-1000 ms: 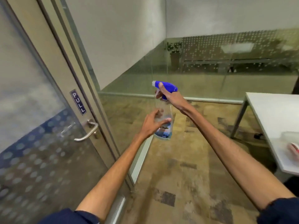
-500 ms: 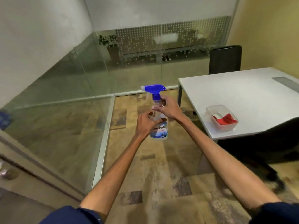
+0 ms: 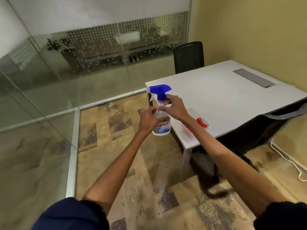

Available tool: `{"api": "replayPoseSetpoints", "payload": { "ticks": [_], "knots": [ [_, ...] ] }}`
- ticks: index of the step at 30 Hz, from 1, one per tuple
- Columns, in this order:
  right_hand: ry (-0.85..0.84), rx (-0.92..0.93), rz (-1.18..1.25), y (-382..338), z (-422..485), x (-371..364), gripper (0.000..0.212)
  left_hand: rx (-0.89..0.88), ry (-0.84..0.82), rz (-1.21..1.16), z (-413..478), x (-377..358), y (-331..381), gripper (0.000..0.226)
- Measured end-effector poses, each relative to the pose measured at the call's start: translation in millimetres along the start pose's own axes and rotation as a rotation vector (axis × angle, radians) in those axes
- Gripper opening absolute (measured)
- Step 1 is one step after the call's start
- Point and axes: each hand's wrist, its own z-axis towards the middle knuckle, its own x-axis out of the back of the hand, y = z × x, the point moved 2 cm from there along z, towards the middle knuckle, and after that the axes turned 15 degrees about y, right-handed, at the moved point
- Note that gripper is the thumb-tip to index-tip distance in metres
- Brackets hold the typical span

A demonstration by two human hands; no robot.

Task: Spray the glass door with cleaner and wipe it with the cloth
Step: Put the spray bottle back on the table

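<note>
A clear spray bottle [image 3: 162, 128] with a blue trigger head stands upright in mid-air between both hands, in front of the table's near corner. My left hand [image 3: 148, 121] grips its body from the left. My right hand [image 3: 174, 107] grips the bottle just below the blue neck from the right. A red cloth [image 3: 201, 122] lies in a clear plastic tray [image 3: 193, 112] on the white table, partly hidden by my right forearm. The glass door is out of view.
The white table [image 3: 224, 97] fills the right side, with a black chair [image 3: 188, 57] behind it and another dark chair [image 3: 259, 130] at its near side. Glass partition walls [image 3: 49, 97] run along the left and back. White cables [image 3: 289, 161] lie on the floor at right.
The view has swung right, away from the door with the PULL handle, toward the table. My right hand slid from the trigger head down to the bottle's neck; my left hand closed round the body.
</note>
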Motion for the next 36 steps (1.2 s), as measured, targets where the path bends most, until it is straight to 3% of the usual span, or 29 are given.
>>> {"api": "replayPoseSetpoints", "payload": {
  "ticks": [4, 16, 23, 29, 36],
  "knots": [
    [0.076, -0.023, -0.028, 36, 36, 21, 0.043, -0.026, -0.075, -0.018, 35, -54, 7, 0.065],
    [0.198, -0.191, -0.134, 150, 143, 63, 0.043, -0.096, -0.362, -0.127, 138, -218, 11, 0.051],
    [0.258, -0.245, -0.175, 204, 184, 94, 0.042, -0.125, -0.504, -0.175, 171, -301, 18, 0.054],
    [0.275, -0.272, -0.157, 262, 214, 112, 0.04, -0.147, -0.511, -0.13, 182, -366, 18, 0.047],
    [0.19, -0.32, -0.136, 335, 244, 124, 0.036, -0.004, -0.409, -0.045, 180, -432, 7, 0.053]
  ]
}}
